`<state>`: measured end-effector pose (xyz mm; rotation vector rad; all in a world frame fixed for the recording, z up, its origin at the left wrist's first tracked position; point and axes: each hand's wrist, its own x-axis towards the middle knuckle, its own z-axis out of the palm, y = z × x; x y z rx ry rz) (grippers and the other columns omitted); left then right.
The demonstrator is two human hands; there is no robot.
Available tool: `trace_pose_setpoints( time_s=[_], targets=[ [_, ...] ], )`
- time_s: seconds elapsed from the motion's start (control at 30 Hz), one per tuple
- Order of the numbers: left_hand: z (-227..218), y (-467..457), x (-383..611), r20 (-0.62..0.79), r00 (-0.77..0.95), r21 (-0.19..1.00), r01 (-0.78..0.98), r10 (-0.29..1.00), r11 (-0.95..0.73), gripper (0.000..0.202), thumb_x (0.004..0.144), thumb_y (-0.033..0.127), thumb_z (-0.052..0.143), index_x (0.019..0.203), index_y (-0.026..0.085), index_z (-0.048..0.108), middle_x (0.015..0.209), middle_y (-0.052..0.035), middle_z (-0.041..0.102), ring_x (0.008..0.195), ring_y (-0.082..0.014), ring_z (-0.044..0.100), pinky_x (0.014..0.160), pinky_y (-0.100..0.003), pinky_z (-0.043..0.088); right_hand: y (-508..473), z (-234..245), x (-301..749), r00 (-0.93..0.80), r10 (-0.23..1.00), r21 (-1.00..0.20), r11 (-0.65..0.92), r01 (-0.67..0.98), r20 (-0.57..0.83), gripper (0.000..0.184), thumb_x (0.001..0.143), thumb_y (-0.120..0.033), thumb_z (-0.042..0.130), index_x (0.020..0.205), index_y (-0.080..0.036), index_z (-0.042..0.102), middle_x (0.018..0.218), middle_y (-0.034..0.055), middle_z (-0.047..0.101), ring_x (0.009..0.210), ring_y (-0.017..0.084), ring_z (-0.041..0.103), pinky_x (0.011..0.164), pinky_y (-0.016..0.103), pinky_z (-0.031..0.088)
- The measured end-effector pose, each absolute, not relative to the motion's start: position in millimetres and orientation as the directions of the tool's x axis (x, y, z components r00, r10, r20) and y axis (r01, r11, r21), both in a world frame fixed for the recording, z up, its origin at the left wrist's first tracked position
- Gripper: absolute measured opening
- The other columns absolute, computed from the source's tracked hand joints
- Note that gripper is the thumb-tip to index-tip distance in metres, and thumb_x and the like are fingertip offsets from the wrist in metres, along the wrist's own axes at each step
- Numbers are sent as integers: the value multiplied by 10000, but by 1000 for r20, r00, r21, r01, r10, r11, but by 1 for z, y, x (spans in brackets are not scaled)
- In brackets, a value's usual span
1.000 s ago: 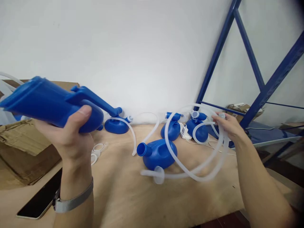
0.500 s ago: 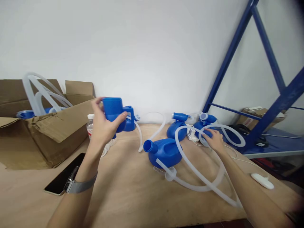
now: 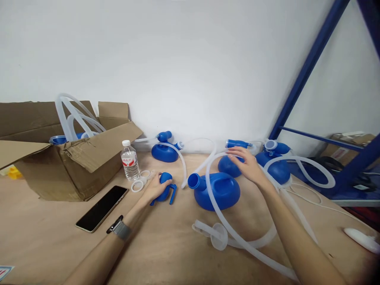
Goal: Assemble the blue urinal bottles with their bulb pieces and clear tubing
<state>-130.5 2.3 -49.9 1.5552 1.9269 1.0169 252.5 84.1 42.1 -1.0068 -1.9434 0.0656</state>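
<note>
My left hand (image 3: 154,188) rests on a small blue plastic container with a handle (image 3: 165,190), fingers wrapped over it as it sits on the tabletop. My right hand (image 3: 247,165) hovers with fingers spread above a blue bottle (image 3: 227,166) at the back, touching a translucent white hose (image 3: 246,236) that loops across the table. A larger blue jug with an open spout (image 3: 214,190) lies between my hands. The hose ends in a clear funnel piece (image 3: 219,236) nearer to me.
An open cardboard box (image 3: 71,166) with hoses and blue parts stands at the left. A water bottle (image 3: 129,160), white rings (image 3: 140,183) and a black phone (image 3: 101,208) lie near it. More blue bottles (image 3: 165,151) line the wall. Blue shelving (image 3: 317,51) rises at the right.
My left hand brought the blue container down from the air onto the table. My right hand moved left from the hose loop to above the back bottle. The view shifted right and down.
</note>
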Motion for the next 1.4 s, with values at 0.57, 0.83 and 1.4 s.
trace_pose_setpoints(
  time_s=[0.57, 0.83, 1.4],
  targets=[
    [-43, -21, -215, 0, -269, 115, 957, 963, 268, 385, 869, 365, 531, 1189, 203, 672, 1220, -204, 687, 1098, -410, 668, 831, -458, 543, 96, -2, 244, -361, 880, -662, 470, 584, 307, 472, 935, -670, 452, 818, -224, 553, 806, 23, 655, 803, 225, 603, 785, 347, 484],
    [-41, -20, -209, 7, -281, 102, 955, 960, 279, 368, 852, 388, 512, 1121, 209, 687, 1084, -187, 744, 984, -388, 713, 730, -388, 520, 90, -6, 231, -247, 928, -620, 370, 692, 279, 534, 935, -705, 411, 775, -218, 562, 697, -8, 595, 716, 193, 554, 682, 284, 403],
    [12, -44, -75, 432, 156, 625, 658, 888, -420, 521, 877, 618, 660, 1213, 229, 750, 1135, -82, 758, 1016, -274, 688, 775, -330, 573, 53, 0, 179, -178, 942, -491, 303, 817, 285, 584, 1072, -562, 323, 748, -227, 676, 881, 103, 769, 927, 277, 708, 740, 300, 393]
  ],
)
